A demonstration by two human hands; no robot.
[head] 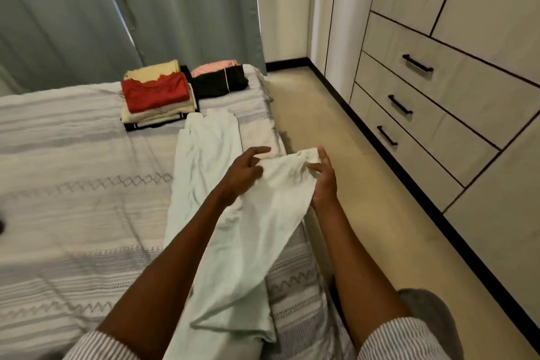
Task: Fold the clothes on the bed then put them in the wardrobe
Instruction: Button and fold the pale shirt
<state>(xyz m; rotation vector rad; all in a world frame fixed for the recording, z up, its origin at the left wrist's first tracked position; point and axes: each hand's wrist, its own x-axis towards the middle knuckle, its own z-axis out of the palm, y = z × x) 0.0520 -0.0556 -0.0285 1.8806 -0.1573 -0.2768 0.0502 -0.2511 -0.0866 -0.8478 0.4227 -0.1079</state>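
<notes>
Sleeves: we see striped cuffs (400, 339) at the bottom edge.
Garment: a pale white garment (204, 172) lies lengthwise on the bed (73, 184), near its right edge.
Hands: our left hand (244, 172) and right hand (324, 181) each pinch one raised end of the garment.
Stacks: a red-topped pile (155, 93) and a black-and-pink pile (219, 79) sit further away.
Wardrobe: the wardrobe (438, 90) stands at the right, closed.
</notes>
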